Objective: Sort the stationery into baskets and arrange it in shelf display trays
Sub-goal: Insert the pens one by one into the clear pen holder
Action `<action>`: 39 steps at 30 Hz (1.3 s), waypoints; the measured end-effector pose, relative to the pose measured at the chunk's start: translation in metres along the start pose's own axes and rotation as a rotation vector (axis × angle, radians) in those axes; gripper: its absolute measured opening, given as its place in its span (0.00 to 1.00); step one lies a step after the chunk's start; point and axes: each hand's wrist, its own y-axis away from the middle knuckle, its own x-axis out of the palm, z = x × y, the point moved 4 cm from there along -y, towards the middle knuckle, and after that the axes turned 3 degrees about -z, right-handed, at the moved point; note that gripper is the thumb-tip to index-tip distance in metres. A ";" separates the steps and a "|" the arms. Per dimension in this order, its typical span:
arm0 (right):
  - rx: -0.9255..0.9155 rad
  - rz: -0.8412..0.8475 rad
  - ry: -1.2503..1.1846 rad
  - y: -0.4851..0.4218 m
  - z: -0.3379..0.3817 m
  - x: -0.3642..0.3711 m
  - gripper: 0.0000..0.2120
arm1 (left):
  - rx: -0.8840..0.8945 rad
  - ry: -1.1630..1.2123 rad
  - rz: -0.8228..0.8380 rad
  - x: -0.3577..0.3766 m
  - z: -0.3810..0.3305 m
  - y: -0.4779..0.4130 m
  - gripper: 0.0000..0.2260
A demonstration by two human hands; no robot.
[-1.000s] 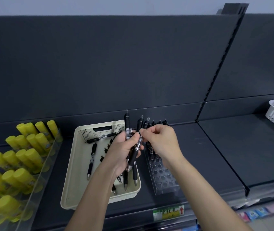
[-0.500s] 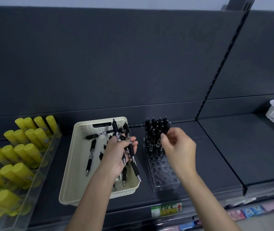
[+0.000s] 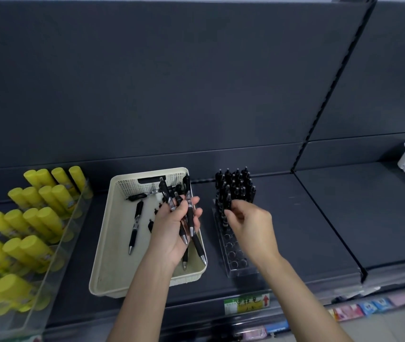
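On the dark shelf, a cream basket sat just left of a clear tray holding upright pens in its far rows. Left hand, over the basket, gripped a bunch of more pens. Right hand pinched one pen upright at the tray's nearest filled row.

Pens are gripped by the left hand above a basket; at 3 o'clock, another pen is pinched by the right hand.
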 end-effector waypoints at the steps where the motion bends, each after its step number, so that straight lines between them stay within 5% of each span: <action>1: -0.003 0.006 0.004 -0.001 0.000 0.000 0.06 | -0.005 0.003 0.000 0.000 0.001 0.000 0.11; 21: 0.053 0.049 -0.031 0.003 -0.008 -0.004 0.08 | 0.019 -0.021 0.031 0.000 0.003 0.004 0.06; 27: 0.168 -0.092 -0.245 -0.003 0.005 -0.034 0.08 | 0.139 -0.313 0.239 0.010 -0.004 0.011 0.06; 34: 0.284 0.117 -0.702 -0.018 0.029 -0.034 0.08 | 0.168 -0.475 0.481 0.032 -0.002 0.025 0.07; 39: 0.357 -0.023 -0.791 -0.017 0.017 -0.042 0.11 | 0.237 -0.513 0.351 0.030 -0.003 0.020 0.07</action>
